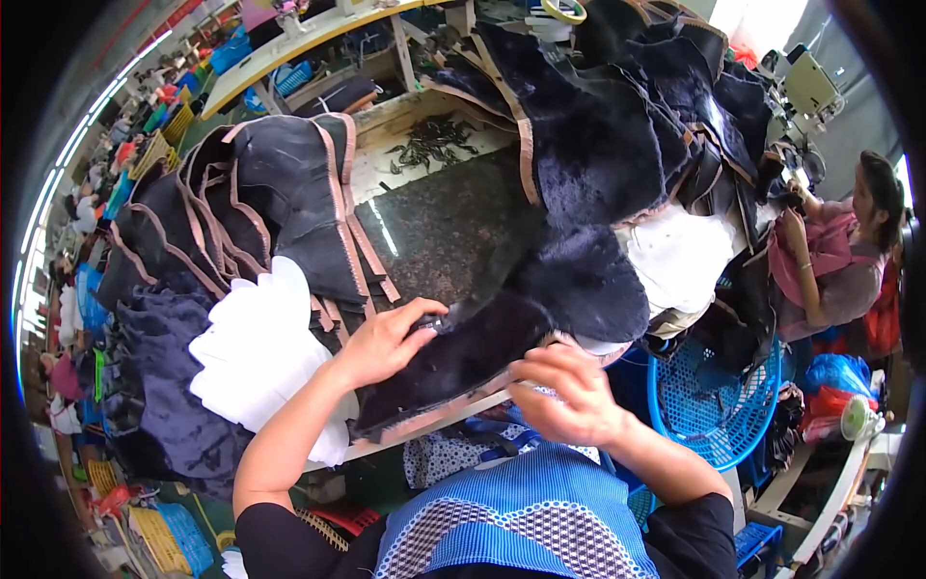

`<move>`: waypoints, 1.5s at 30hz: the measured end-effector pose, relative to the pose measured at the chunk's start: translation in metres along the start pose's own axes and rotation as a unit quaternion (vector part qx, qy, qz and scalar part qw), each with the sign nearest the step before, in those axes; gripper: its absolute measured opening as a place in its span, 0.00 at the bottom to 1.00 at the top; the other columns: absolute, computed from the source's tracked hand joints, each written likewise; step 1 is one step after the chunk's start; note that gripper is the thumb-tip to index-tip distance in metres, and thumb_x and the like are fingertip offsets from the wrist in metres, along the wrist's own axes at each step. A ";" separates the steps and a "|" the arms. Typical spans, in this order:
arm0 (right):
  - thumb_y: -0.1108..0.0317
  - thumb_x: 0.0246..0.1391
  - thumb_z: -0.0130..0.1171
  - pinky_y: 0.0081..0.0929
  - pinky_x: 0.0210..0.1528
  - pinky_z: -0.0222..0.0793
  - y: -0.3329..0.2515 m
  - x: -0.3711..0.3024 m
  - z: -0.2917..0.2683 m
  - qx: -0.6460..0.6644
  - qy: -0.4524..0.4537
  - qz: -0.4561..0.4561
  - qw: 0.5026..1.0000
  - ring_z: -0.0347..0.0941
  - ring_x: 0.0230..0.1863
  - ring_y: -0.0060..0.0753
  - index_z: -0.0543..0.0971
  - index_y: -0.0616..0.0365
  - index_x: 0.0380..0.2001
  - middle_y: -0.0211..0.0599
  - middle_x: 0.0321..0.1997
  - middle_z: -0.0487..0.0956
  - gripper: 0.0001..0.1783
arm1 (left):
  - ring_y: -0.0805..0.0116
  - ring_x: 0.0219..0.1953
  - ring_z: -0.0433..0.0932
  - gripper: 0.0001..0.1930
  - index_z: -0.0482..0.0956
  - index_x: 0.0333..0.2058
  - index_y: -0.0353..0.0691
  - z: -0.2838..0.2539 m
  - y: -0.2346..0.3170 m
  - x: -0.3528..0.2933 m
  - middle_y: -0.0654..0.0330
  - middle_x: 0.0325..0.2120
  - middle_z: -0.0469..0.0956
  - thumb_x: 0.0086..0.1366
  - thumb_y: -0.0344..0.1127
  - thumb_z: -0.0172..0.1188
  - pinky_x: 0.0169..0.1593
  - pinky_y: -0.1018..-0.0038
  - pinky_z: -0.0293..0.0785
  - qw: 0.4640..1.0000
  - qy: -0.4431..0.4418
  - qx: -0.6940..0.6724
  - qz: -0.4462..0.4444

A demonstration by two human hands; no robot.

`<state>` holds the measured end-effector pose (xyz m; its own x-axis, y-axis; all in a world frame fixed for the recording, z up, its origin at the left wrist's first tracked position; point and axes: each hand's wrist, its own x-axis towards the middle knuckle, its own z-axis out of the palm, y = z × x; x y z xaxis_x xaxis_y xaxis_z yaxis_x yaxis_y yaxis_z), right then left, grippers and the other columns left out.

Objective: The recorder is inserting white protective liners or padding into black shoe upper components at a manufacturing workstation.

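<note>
A black furry piece (pixel 473 352) with a pinkish-brown strip along its front edge lies in front of me on the table. My left hand (pixel 386 340) rests at its left side, thumb and fingers closed on something small and dark that I cannot make out. Over the strip at the front edge, my right hand (pixel 564 391) is curled closed; what its fingers hold is hidden. Left of my left hand is a stack of white scallop-edged pieces (pixel 256 352). Beyond it, black pieces with pinkish-brown edging (pixel 289 179) are piled in folds.
Dark scraps (pixel 434 143) lie on the far part of the dark slab (pixel 434 227). More black furry pieces (pixel 598 135) heap up at the far right, above a white bundle (pixel 680 256). A blue basket (pixel 719 405) stands at the right, near a co-worker (pixel 830 251) in pink.
</note>
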<state>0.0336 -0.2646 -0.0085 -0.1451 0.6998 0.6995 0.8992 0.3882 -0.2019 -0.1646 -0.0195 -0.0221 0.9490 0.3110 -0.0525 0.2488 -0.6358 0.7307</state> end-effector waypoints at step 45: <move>0.77 0.52 0.67 0.24 0.51 0.75 0.167 0.006 -0.006 0.305 -0.085 0.443 0.838 0.79 0.44 0.23 0.81 0.69 0.45 0.36 0.42 0.84 0.16 | 0.55 0.76 0.53 0.49 0.61 0.69 0.33 0.106 0.080 0.083 0.50 0.73 0.56 0.56 0.57 0.66 0.78 0.57 0.47 0.893 -0.207 0.204 0.343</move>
<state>0.1854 -0.1995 -0.0342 0.3651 0.9309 -0.0092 0.3139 -0.1323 -0.9402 -0.0458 -0.1197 -0.0407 0.8747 -0.4847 0.0030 -0.4489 -0.8077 0.3823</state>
